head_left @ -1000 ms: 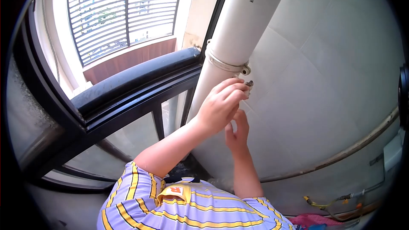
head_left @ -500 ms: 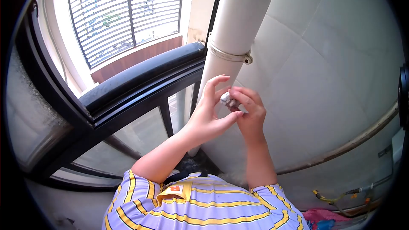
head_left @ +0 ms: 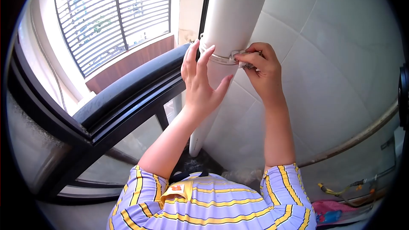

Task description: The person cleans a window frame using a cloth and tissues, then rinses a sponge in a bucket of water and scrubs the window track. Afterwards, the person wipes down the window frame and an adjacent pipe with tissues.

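A thick white pipe (head_left: 236,12) runs up in front of me, with a pale clamp ring (head_left: 220,59) around it. My right hand (head_left: 266,70) pinches a crumpled whitish cloth or tissue (head_left: 234,55) against the right end of that ring; the fingers cover part of the wad. On the pipe's left side, my left hand (head_left: 199,83) is open, its fingers raised and apart, holding nothing. Whether its fingertips touch the pipe or the ring, I cannot tell.
A dark-framed window (head_left: 140,89) with a thick sill is on the left, and a slatted grille (head_left: 115,12) stands outside. Large pale wall tiles (head_left: 324,59) fill the right. Yellow-ended cables (head_left: 336,191) and a pink item (head_left: 330,208) lie low at right.
Both hands have moved up to the clamp ring and apart from each other. The wad, held between the hands before, is now against the ring in my right hand.
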Tool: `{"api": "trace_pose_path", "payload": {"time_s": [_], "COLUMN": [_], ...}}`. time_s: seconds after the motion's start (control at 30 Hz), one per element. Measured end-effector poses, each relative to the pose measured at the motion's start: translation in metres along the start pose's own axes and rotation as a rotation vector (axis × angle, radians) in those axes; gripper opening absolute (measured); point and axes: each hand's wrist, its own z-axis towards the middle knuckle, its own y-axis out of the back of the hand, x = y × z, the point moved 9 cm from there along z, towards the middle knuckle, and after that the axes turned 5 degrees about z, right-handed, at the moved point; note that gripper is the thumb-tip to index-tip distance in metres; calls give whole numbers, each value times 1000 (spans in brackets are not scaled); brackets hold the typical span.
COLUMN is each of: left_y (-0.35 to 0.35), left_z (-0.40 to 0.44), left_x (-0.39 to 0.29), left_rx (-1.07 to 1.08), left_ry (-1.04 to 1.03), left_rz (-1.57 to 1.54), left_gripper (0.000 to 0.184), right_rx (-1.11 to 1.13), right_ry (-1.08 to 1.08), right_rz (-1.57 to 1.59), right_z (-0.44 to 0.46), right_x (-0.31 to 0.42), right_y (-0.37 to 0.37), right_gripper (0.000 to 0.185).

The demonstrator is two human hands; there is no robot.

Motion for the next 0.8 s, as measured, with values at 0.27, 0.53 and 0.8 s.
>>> {"api": "trace_pose_path", "payload": {"time_s": [0.27, 0.53, 0.8], "left_y": [-16, -18, -17], "left_z": [3, 4, 2], "left_x": [8, 6, 6], "left_rx": [40, 15, 16], "left_ry": [-34, -54, -53], "left_rz": [104, 91, 102], "left_gripper": [101, 102, 102], "right_rx": [-88, -331, -226], "right_ry": [-253, -154, -41], "right_rz": [-10, 132, -54], "right_z": [11, 12, 17], "right_x": [-35, -19, -15], "right_y": [36, 19, 24], "right_gripper": [27, 25, 36]}}
